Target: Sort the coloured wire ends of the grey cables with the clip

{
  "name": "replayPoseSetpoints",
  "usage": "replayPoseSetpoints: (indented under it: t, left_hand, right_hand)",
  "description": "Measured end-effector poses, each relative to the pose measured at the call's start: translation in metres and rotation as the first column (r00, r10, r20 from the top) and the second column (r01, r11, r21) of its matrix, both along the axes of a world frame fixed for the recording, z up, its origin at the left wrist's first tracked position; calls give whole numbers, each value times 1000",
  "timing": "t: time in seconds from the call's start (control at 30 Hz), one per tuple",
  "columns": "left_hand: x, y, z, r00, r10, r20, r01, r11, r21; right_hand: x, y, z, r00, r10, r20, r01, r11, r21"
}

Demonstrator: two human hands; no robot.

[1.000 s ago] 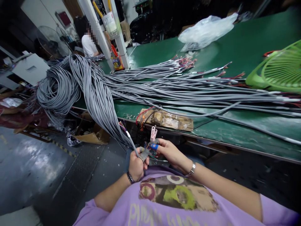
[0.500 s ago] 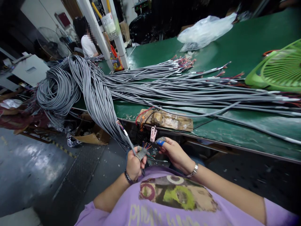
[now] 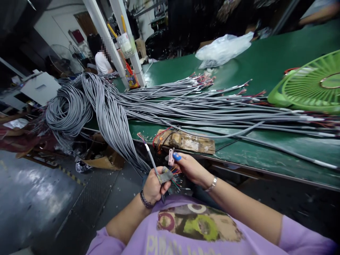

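My left hand [image 3: 156, 185], with grey tape on the thumb, is closed round a grey cable [image 3: 151, 156]. Its upper end has a white band and a tuft of bare-ended coloured wires; the lower end shows below my fist. More thin coloured wires [image 3: 175, 182] fan out to the right of my left thumb. My right hand [image 3: 189, 168], blue tape on its thumb, is closed just right of these wires. Its fingertips meet beside a pale pink clip [image 3: 170, 157] at the bench edge. Whether they grip the clip, a wire or something else is hidden.
Many grey cables [image 3: 170, 110] lie along the green bench [image 3: 278, 148], some hanging over its front edge. A wooden block [image 3: 195, 141] with wires sits at the edge. A green fan [image 3: 313, 83] stands right, a plastic bag [image 3: 224, 51] behind. Another person [image 3: 103, 63] is at back left.
My right hand has moved left, its thumb now beside the pink clip and close to the coloured wires. My left hand still grips the cable, slightly further right. The view has shifted a little.
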State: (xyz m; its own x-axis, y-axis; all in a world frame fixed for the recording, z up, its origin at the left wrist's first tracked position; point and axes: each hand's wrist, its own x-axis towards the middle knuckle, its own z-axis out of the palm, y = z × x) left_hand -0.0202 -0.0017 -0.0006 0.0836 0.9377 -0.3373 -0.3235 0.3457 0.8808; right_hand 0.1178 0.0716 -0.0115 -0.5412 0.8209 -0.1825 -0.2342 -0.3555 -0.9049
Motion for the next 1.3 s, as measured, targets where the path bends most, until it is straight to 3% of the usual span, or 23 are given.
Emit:
replayPoseSetpoints:
  t: [0.07, 0.13, 0.23, 0.37, 0.63, 0.83, 1.07, 1.3]
  left_hand:
    - [2, 3, 1, 1000, 8, 22, -8, 1000, 4]
    - [3, 6, 1, 999, 18, 43, -18, 1000, 0]
    - [4, 8, -1, 997, 36, 66, -35, 999, -13]
    - [6, 7, -6, 996, 56, 76, -54, 998, -24]
    - [7, 1, -11, 999, 42, 3, -42, 998, -37]
    - [4, -1, -11, 999, 43, -16, -44, 999, -22]
    - [6, -13, -5, 995, 74, -61, -75, 997, -18]
    - [13, -15, -3, 989, 149, -21, -149, 989, -4]
  right_hand:
    - [-3, -1, -2, 985, -155, 78, 143, 980, 138]
    - [-5, -2, -4, 976, -208, 69, 196, 969, 148]
    - [-10, -2, -4, 990, -130, -62, 126, 990, -63]
    - [-16, -2, -2, 970, -130, -204, 64, 952, -301]
    - [-21, 0, -7, 924, -249, -290, 120, 909, -398]
    - [-18, -2, -10, 906, -217, -364, 50, 908, -416]
    - [-7, -5, -6, 910, -58, -412, -127, 905, -407]
    - [-10, -8, -2, 950, -95, -298, 21, 970, -241]
